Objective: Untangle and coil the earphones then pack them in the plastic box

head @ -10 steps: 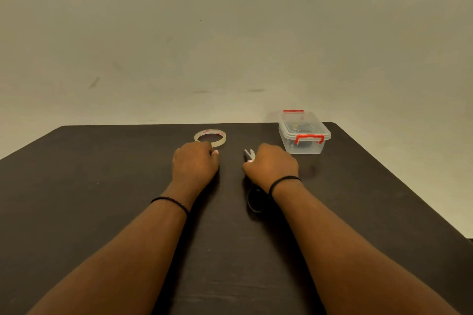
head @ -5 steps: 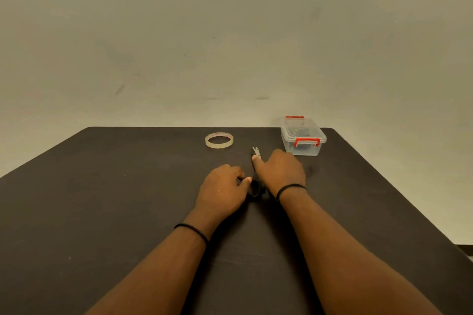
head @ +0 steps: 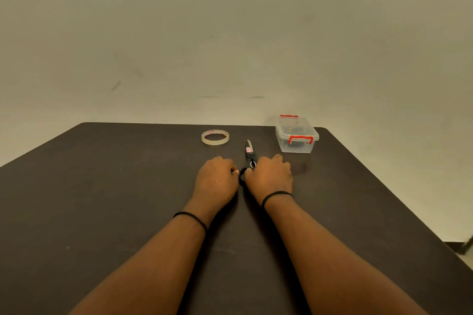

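Observation:
The clear plastic box point(head: 297, 139) with red clips stands closed at the table's far right, with something dark inside that I cannot make out. No earphones show in the open. Black-handled scissors point(head: 248, 155) lie between my hands, blades pointing away from me. My left hand point(head: 217, 180) has its fingers curled and its thumb tip against the left side of the handle. My right hand point(head: 270, 176) is curled over the handle's right side, thumb on it.
A roll of clear tape point(head: 215, 137) lies flat behind my left hand. The dark table point(head: 102, 199) ends at a plain wall at the back, and its right edge runs diagonally toward me.
My left hand left the tape roll and came right to the scissors' handle. My right hand slid back off the blades to the handle, so the scissors now show.

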